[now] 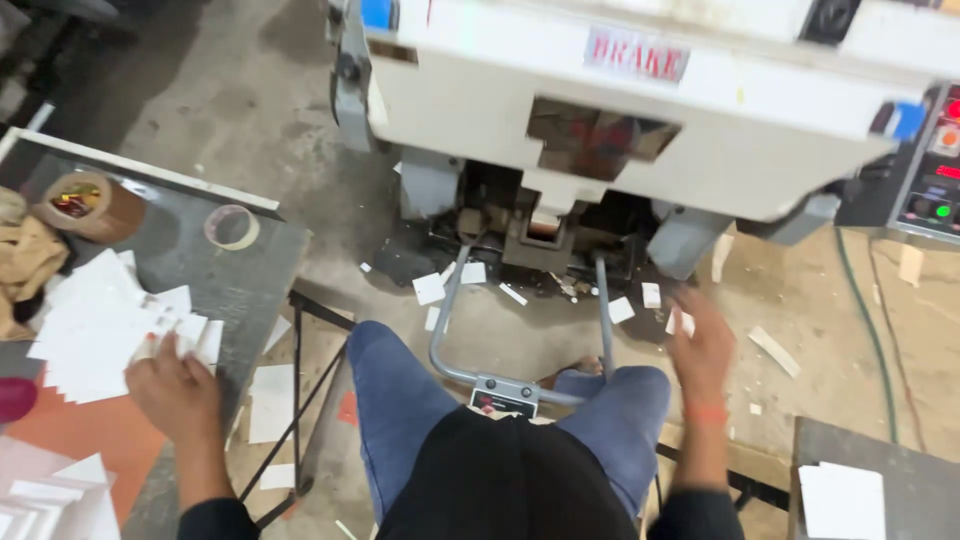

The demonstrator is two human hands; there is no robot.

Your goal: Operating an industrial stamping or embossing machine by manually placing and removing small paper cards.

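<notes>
My left hand [172,390] rests on the grey side table [240,270] at the left, fingers closed on the edge of a fanned stack of white cards [95,325]. My right hand [700,350] hangs in the air at the right above my knee, blurred by motion, fingers spread; a small white card [682,322] shows right at its fingertips, and I cannot tell whether it is held. I sit facing a white machine [640,110], my blue-jeaned legs [400,400] either side of its grey metal foot pedal bar [480,375].
A brown tape roll [85,205] and a clear tape roll [232,227] lie on the left table beside crumpled brown cloth [25,265]. White card scraps [430,288] litter the floor. A second table with white cards [842,500] stands lower right. A control panel [935,170] sits upper right.
</notes>
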